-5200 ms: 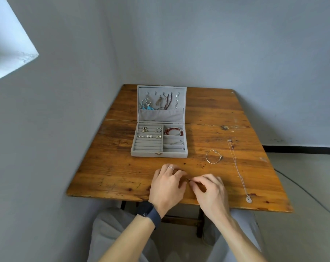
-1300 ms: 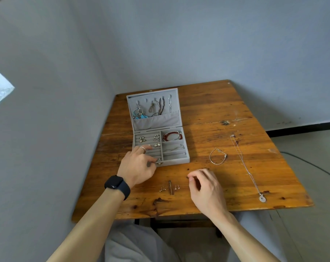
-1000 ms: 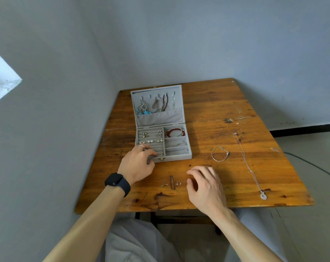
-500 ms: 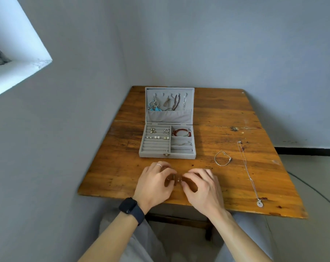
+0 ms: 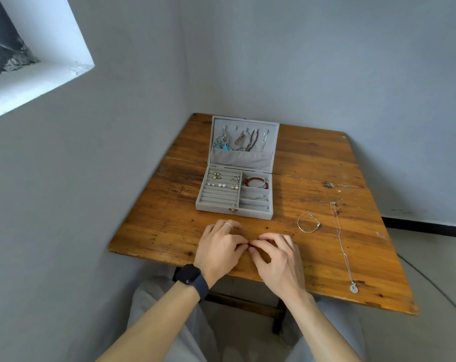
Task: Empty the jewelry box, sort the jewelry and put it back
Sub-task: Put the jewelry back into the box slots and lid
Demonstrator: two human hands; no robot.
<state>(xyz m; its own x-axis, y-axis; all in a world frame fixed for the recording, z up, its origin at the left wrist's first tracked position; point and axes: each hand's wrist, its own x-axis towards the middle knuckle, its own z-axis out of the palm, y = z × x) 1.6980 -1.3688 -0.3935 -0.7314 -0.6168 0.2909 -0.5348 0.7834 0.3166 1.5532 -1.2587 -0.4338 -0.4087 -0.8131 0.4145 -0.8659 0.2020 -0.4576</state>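
Left hand (image 5: 219, 246) and right hand (image 5: 279, 259) are meeting, fingers curled, at the table's (image 5: 169, 226) six o'clock edge, probably sorting something tiny; whether either grip is pinching anything, I cannot tell.

No text, label, brand, number or sign can be read anywhere in the view. The grey jewelry box (image 5: 216, 209) carries no legible marking, and the face of the dark wristwatch (image 5: 188, 274) shows nothing that can be read.
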